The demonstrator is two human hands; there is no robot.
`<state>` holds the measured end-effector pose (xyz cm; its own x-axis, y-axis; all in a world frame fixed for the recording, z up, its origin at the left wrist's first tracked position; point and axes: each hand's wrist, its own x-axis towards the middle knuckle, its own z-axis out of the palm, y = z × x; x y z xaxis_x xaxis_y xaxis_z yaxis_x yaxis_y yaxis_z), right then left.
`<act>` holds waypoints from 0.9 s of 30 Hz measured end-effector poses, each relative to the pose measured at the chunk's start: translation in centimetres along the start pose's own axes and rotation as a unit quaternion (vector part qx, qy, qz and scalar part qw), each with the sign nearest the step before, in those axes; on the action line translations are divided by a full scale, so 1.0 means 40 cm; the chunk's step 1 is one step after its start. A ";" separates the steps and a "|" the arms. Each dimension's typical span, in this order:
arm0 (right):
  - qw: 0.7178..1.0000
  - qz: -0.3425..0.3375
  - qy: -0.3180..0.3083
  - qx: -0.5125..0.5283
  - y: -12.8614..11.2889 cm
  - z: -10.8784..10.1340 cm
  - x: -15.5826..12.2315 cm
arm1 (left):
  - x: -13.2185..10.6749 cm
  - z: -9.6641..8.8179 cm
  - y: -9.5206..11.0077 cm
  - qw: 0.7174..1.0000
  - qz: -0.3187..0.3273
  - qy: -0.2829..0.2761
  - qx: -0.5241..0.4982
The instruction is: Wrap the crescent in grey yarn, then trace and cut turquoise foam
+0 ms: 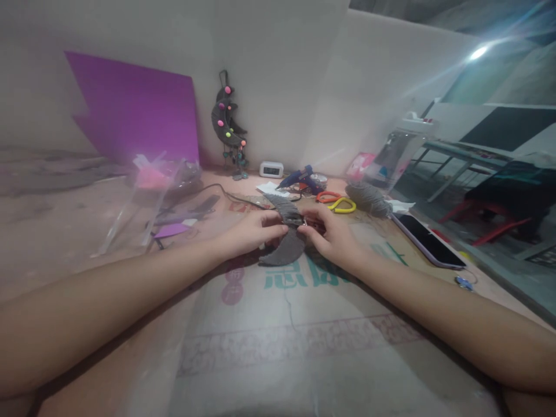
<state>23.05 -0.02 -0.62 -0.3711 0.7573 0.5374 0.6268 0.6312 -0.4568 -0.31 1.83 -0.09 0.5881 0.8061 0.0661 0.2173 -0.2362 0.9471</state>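
Note:
A grey crescent moon shape lies before me, its upper half wrapped in grey yarn and its lower half smooth. My left hand pinches its left edge near the middle, thumb in front. From the right, my right hand holds the other edge at the same height, its fingers bent close to the yarn. A small shiny bit shows by the right fingertips, too small to name. A thin strand of yarn trails down over the printed board beneath.
Behind my hands are a blue glue gun, scissors, a ball of grey yarn and a white clock. A phone lies right. A decorated moon hanging and purple sheet stand against the wall.

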 end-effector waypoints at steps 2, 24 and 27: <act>1.000 -0.001 0.005 0.020 0.005 0.003 0.002 | 0.000 0.003 0.002 1.000 -0.004 0.004 -0.012; 0.996 0.041 0.011 0.081 0.039 0.022 0.012 | 0.009 0.013 -0.006 0.983 0.067 0.052 -0.162; 0.997 0.029 0.021 0.073 0.034 0.014 0.015 | 0.005 0.015 0.003 0.983 0.070 0.076 -0.151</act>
<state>23.29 1.38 -1.32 -0.3054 0.7879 0.5347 0.5396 0.6059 -0.5846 0.29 1.64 -0.14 0.4668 0.8548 0.2269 -0.1127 -0.1969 0.9739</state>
